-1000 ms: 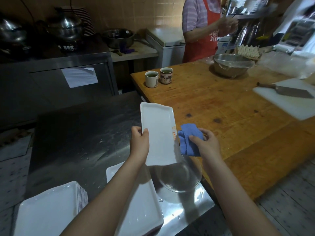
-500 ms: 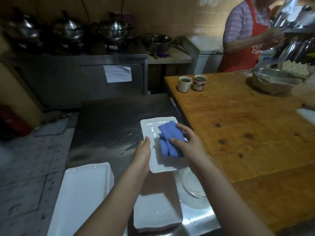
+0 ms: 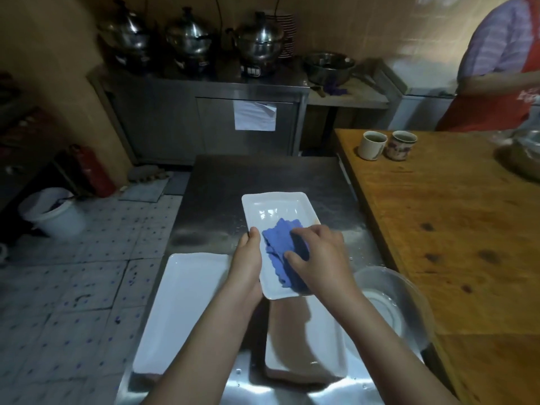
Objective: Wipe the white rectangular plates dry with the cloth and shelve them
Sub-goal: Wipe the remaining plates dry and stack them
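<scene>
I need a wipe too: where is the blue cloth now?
Head view, centre: the blue cloth lies on the white plate, gripped by the right hand, while the left hand holds that plate's left edge over the steel counter.

The cloth is blue, the plate plain white, the right-hand table orange-brown with dark spots, the floor tiles at left pale with blue dots, the far apron red.
</scene>
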A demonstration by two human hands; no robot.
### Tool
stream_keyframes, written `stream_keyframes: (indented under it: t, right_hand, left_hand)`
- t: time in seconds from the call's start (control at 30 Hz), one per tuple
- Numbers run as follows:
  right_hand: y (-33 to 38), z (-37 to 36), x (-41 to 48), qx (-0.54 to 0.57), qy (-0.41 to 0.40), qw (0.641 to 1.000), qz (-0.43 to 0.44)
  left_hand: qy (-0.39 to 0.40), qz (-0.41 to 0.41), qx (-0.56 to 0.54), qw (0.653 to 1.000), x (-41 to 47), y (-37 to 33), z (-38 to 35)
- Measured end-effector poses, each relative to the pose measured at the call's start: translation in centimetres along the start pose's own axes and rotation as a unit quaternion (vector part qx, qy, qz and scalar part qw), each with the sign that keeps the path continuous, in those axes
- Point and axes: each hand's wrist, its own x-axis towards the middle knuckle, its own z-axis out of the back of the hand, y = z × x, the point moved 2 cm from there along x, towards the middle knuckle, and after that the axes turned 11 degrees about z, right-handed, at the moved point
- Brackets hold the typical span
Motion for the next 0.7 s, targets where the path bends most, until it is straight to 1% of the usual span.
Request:
stream_keyframes:
  t: [0.03, 0.1, 0.17, 0.23, 0.33, 0.43, 0.57, 0.63, 0.7]
  right_hand:
    - [0.1, 0.2, -0.1, -0.026, 0.005, 0.999, 0.019]
    - [0.6, 0.4, -0.3, -0.042, 0.024, 0.995, 0.087]
    - [1.3, 0.2, -0.5, -0.011, 0.075, 0.985, 0.152]
    - [2.2, -0.3, -0.7, 0.001, 0.131, 0.973, 0.188]
    - [3.5, -1.0, 0.0, -0.031, 0.123, 0.96, 0.248]
    - [4.3, -1.1, 2.0, -0.047, 0.122, 0.963, 0.236]
    - [3.0, -0.9, 4.8, -0.146, 0.112, 0.962, 0.202]
    - [2.0, -0.7, 5.0, -0.176, 0.102, 0.965, 0.166]
    - [1.0, -0.5, 4.1, -0.177, 0.095, 0.972, 0.12]
  left_hand:
    - [0.002, 0.002, -0.008, 1.0, -0.2, 0.0, 0.2]
    - [0.009, 0.005, -0.016, 1.0, -0.8, 0.0, 0.6]
    - [0.018, -0.003, -0.016, 1.0, -1.2, 0.0, 0.8]
    - [0.016, -0.024, -0.002, 1.0, -1.9, 0.0, 1.0]
    - [-0.014, -0.089, 0.04, 0.995, -3.3, -0.4, 1.0]
    - [-0.031, -0.123, 0.062, 0.99, -4.3, -0.3, 1.2]
    - [-0.035, -0.134, 0.078, 0.987, -4.6, 0.1, 1.7]
    - [-0.037, -0.136, 0.078, 0.987, -4.8, -0.1, 2.2]
    - [-0.04, -0.14, 0.073, 0.987, -4.7, -0.4, 2.8]
